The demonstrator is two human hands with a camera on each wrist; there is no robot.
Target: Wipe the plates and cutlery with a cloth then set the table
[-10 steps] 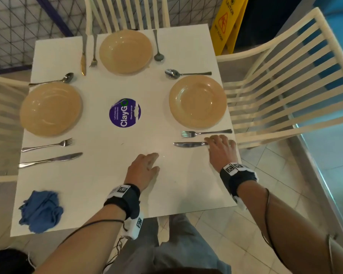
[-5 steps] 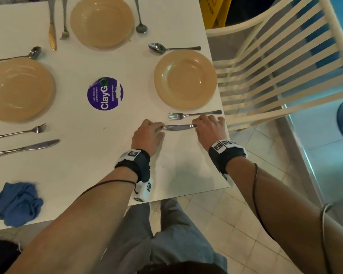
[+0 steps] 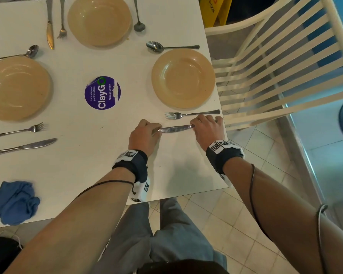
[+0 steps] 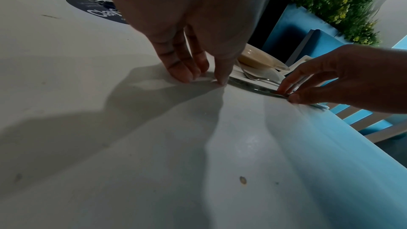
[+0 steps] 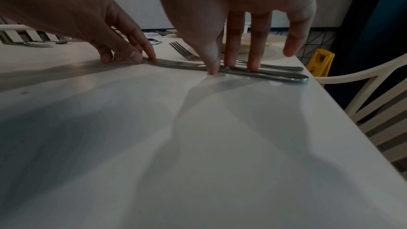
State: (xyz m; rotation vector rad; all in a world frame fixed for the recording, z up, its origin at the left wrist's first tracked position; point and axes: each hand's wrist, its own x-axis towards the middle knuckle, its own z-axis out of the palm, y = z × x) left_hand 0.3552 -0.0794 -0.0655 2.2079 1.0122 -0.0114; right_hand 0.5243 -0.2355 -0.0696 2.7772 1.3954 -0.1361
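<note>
The knife [image 3: 175,129] lies flat on the counter [image 3: 107,151], at 6 o'clock of the fork [image 3: 190,115] and plate [image 3: 183,78]. The left hand [image 3: 145,135] pinches its blade tip, and the right hand [image 3: 207,129] pinches its handle. A crumpled blue cloth [image 3: 14,201] sits at the counter's 8 o'clock.

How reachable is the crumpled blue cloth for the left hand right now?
Probably yes: only bare white table separates the left hand from the blue cloth, once it leaves the steel knife.

From the sticker [image 3: 102,93]: one plate [image 3: 183,78] right, another plate [image 3: 18,89] left, a third plate [image 3: 99,19] behind, the knife [image 3: 175,129] front-right, the cloth [image 3: 14,202] well front-left.
</note>
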